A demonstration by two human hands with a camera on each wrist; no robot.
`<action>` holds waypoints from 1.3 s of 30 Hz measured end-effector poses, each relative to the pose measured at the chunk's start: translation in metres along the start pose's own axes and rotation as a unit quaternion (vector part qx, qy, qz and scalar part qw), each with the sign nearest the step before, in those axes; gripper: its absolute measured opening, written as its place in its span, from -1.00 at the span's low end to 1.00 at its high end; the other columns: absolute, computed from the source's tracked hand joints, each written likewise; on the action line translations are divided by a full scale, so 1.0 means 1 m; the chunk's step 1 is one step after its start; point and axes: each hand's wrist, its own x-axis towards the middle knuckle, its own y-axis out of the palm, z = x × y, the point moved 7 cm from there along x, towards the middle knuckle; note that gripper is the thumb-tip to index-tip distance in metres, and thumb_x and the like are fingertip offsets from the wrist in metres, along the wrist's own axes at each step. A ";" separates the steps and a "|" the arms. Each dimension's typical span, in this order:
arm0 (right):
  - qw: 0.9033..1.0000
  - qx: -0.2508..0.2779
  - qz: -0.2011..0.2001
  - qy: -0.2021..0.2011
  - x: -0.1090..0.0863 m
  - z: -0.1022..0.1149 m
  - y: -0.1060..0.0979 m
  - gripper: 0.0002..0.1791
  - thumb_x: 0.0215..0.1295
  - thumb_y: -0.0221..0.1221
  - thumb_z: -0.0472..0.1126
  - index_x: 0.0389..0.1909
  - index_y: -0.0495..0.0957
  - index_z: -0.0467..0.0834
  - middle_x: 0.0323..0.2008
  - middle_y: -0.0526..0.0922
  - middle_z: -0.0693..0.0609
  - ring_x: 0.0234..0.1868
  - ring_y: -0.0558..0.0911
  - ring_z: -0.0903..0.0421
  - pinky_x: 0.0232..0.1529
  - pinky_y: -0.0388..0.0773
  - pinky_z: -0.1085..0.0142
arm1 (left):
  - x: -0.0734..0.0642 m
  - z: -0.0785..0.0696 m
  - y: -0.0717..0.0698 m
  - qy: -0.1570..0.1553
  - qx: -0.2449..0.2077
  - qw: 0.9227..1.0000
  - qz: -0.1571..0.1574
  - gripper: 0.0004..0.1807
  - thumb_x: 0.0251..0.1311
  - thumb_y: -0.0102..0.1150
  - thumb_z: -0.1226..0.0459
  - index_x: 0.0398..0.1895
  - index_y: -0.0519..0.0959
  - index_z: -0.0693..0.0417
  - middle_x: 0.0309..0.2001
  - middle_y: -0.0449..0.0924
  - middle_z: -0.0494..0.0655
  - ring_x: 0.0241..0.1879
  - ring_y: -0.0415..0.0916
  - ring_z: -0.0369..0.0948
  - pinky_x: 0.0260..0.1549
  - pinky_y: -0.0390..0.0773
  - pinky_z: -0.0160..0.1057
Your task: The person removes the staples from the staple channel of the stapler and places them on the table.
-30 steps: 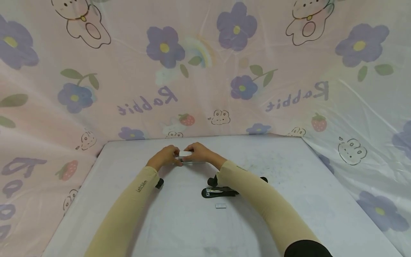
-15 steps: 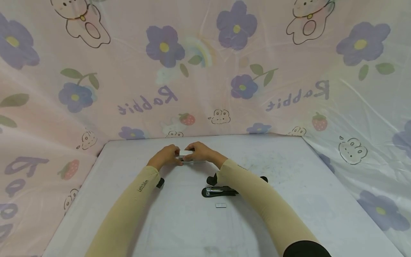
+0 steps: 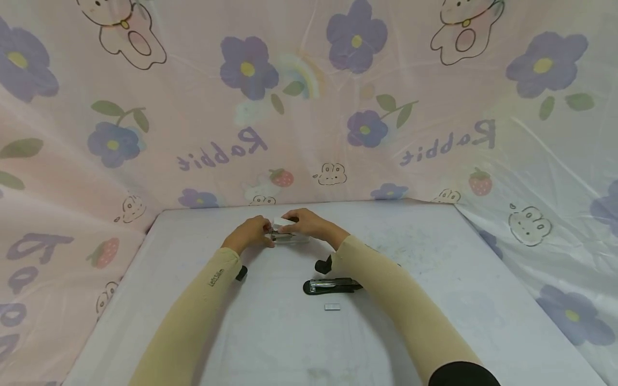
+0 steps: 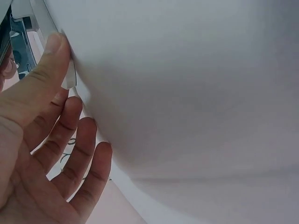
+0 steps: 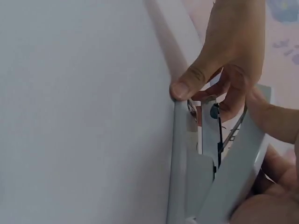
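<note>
The cloth [image 3: 309,145] behind our counter [image 3: 270,321] reads "Rabbit", mirrored; our left sleeve [image 3: 193,311], "Let's Slim". Near the far edge, our left hand [image 3: 249,235] grips the end of the white stapler [image 5: 199,179] while our right hand [image 3: 313,223] pinches its raised cover [image 5: 243,165]. We'd best brace the base [image 5: 180,149] and swing the cover evenly, without twisting.

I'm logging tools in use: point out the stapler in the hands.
The pale stapler, held by the left hand and right hand; the black stapler lies apart on the table.
</note>
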 end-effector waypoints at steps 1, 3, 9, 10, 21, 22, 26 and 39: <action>1.000 0.004 0.001 -0.003 0.000 0.000 -0.001 -0.40 0.43 0.43 0.03 0.37 0.59 -0.14 0.36 0.60 -0.04 0.41 0.51 -0.01 0.48 0.41 0.06 | 0.000 0.000 0.000 0.001 0.001 1.000 -0.001 -0.43 0.26 0.58 0.18 0.22 0.60 0.29 0.16 0.60 0.14 0.20 0.57 0.08 0.32 0.52 0.12; 1.000 -0.015 0.002 -0.014 0.000 0.000 -0.002 -0.42 0.44 0.42 0.04 0.36 0.60 -0.14 0.33 0.61 -0.03 0.36 0.54 0.01 0.45 0.44 0.08 | 0.001 0.000 0.000 0.002 0.004 1.000 -0.002 -0.42 0.26 0.58 0.18 0.23 0.59 0.30 0.16 0.60 0.14 0.20 0.57 0.08 0.32 0.52 0.12; 0.994 -0.084 -0.020 -0.060 0.003 0.006 -0.007 -0.48 0.40 0.46 -0.01 0.25 0.65 -0.18 0.16 0.69 -0.01 0.15 0.61 0.07 0.28 0.55 0.18 | 0.000 -0.001 0.002 -0.003 0.009 1.000 -0.002 -0.43 0.27 0.56 0.16 0.23 0.60 0.27 0.17 0.61 0.15 0.21 0.56 0.09 0.32 0.52 0.13; 0.993 -0.096 -0.026 -0.070 0.002 0.009 -0.009 -0.49 0.39 0.47 -0.03 0.23 0.66 -0.20 0.13 0.70 -0.02 0.13 0.62 0.06 0.25 0.57 0.19 | 0.000 -0.001 0.002 -0.003 0.010 1.000 -0.002 -0.44 0.27 0.56 0.17 0.23 0.61 0.27 0.17 0.61 0.15 0.21 0.57 0.10 0.32 0.52 0.14; 0.979 -0.172 -0.043 -0.103 -0.014 0.030 -0.030 -0.51 0.39 0.45 -0.08 0.20 0.62 -0.26 0.01 0.70 -0.05 0.07 0.64 0.03 0.15 0.62 0.17 | -0.004 -0.002 0.000 -0.005 0.026 1.000 -0.001 -0.46 0.28 0.56 0.16 0.21 0.62 0.24 0.11 0.60 0.09 0.16 0.55 0.05 0.31 0.52 0.11; 0.979 -0.171 -0.040 -0.102 -0.016 0.030 -0.032 -0.51 0.39 0.45 -0.09 0.20 0.62 -0.26 0.01 0.71 -0.05 0.06 0.64 0.03 0.16 0.62 0.17 | -0.004 -0.003 0.000 -0.005 0.027 1.000 -0.001 -0.47 0.27 0.56 0.16 0.21 0.62 0.23 0.11 0.60 0.09 0.16 0.55 0.05 0.31 0.52 0.11; 0.980 -0.169 -0.030 -0.103 -0.022 0.032 -0.038 -0.56 0.40 0.44 -0.10 0.16 0.62 -0.26 -0.03 0.72 -0.05 0.04 0.65 0.03 0.15 0.63 0.18 | -0.004 -0.004 0.000 -0.005 0.030 1.000 -0.001 -0.48 0.27 0.56 0.17 0.19 0.63 0.23 0.09 0.60 0.08 0.13 0.55 0.03 0.29 0.53 0.10; 0.976 -0.185 -0.037 -0.107 -0.037 0.032 -0.062 -0.68 0.38 0.45 -0.10 -0.04 0.62 -0.21 -0.10 0.73 -0.07 0.00 0.70 -0.01 0.11 0.68 0.14 | -0.003 -0.006 0.001 0.003 0.033 0.999 -0.006 -0.48 0.27 0.55 0.17 0.18 0.62 0.25 0.10 0.59 0.11 0.13 0.55 0.05 0.29 0.53 0.10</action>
